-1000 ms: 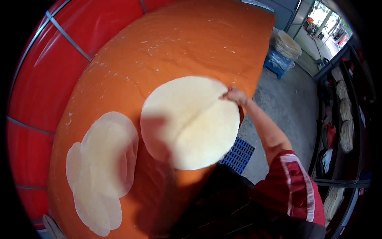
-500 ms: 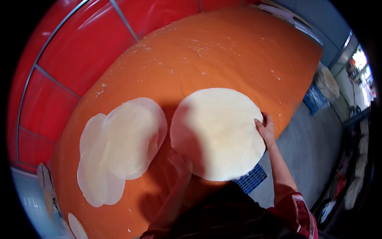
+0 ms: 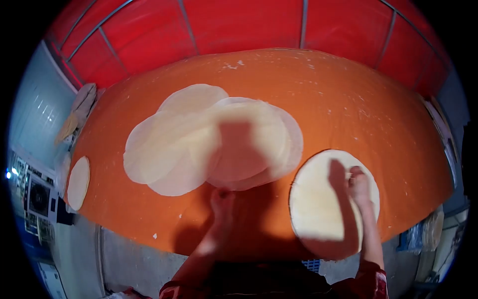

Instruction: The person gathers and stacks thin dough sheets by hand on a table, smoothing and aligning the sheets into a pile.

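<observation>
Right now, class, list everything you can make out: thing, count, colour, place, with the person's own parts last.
table: one, orange, centre
thin round sheets: several, exact count unclear, pale, overlapping left of centre
round disc: one visible, cream, near edge, right of centre
oval sheet: one, pale, table's left end
wall panels: several, red, behind the table
boxy appliance: one, white and black, far left
grid: one, blue, below the near edge
floor: one, grey, below the table
sleeves: two, dark red, bottom
left hand: one, bare, by the sheets' near edge
right hand: one, bare, over the disc
</observation>
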A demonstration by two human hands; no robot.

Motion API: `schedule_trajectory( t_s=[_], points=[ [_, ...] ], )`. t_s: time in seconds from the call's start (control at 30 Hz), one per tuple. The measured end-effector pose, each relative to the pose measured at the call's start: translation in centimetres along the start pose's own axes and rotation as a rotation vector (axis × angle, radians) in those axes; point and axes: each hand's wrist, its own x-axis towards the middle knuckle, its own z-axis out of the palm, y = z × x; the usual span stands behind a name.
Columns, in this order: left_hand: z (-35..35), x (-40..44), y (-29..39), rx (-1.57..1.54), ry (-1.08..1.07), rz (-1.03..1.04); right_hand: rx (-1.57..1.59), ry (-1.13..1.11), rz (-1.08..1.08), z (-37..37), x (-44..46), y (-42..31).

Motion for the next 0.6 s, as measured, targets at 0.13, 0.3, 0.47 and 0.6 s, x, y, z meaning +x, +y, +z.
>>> schedule_trajectory(
  t_s=[0.13,0.3,0.47,0.6],
  points=[
    [-5.9,2.8,1.0,-0.483,-0.006,-0.218,0.322,-0.427,-0.240,13.2,2.3,-13.2],
    [-9.4,4.5,1.4,-0.787,-0.136,-0.483,-0.321,-0.204,-0.891,19.3,3.7,-21.2],
    [-17.6,5.0,1.3,-0.052,-0.110,0.331,-0.142,-0.819,-0.648,16.9,6.8,-26.3],
    [-24.3,7.8,0.5,-0.782,0.209,-0.096,-0.220,-0.668,-0.694,21.7,7.8,-33.8]
  ],
)
